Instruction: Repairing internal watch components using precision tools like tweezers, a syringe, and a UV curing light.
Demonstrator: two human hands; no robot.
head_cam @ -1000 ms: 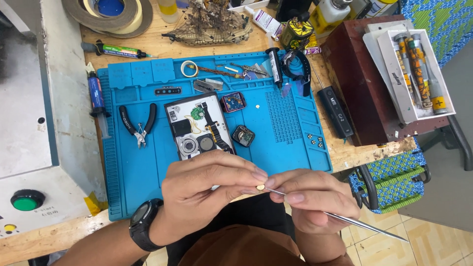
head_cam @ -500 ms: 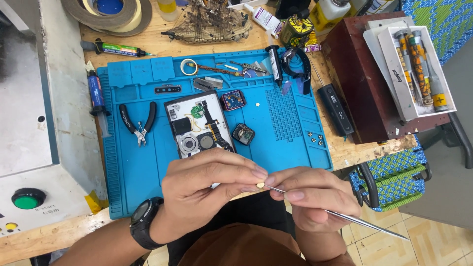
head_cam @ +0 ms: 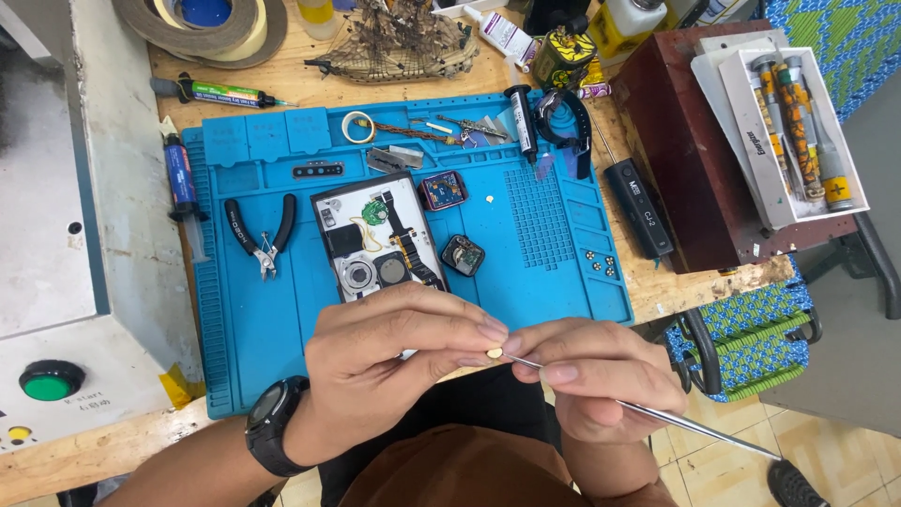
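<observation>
In the lower middle of the frame the two hands meet just in front of the near edge of the blue work mat [head_cam: 253, 347]. The left hand [head_cam: 394, 366] comes in from the lower left, a black wristwatch [head_cam: 275, 424] on its wrist, the back of the hand turned up and the fingers stretched toward the right; thumb and fingertips are pinched together on a tiny pale round part [head_cam: 494, 353], which sits at the very tips, right where the hands touch. The right hand [head_cam: 601, 380] rises from the bottom of the frame beside it, fingers curled and closed around a thin metal probe [head_cam: 648, 411] held like a pen; the shaft runs from the pale part down to the lower right, ending in a dark handle near the bottom right corner. The tip of the probe lies against the small part. Behind the hands, at the centre of the mat, lies an opened phone [head_cam: 375, 235] with its inner parts showing, and just to its right a small square watch body [head_cam: 463, 254]. A pair of black-handled pliers [head_cam: 261, 233] rests on the left part of the mat. At the upper right stands a dark red box [head_cam: 690, 160] carrying a white tray of tubes.
</observation>
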